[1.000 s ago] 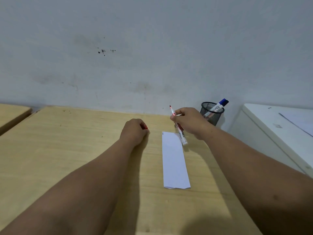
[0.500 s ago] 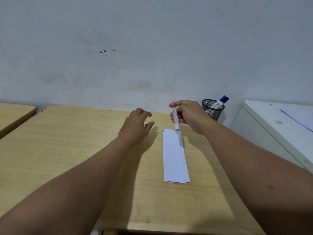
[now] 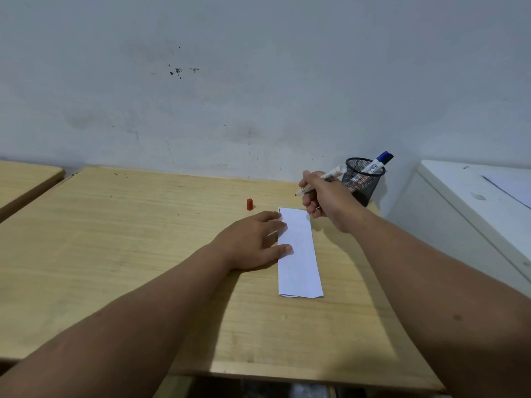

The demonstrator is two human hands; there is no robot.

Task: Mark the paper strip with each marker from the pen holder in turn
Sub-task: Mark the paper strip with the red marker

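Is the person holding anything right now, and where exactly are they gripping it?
The right hand grips an uncapped marker around the front of its barrel, near the tip. The left hand holds nothing; it rests flat, fingertips on the paper strip.

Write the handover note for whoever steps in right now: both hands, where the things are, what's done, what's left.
Left hand: flat, fingertips pressing the paper strip at its left edge.
Right hand: grip shut on the uncapped marker, tip raised just beyond the strip's far end, not touching it.
Red cap: standing on the desk, left of the strip's far end.
Pen holder: far right corner, blue-capped marker inside.
Done: one small dark mark at the strip's far left corner.
Left: mark with this marker, recap, then the blue one.
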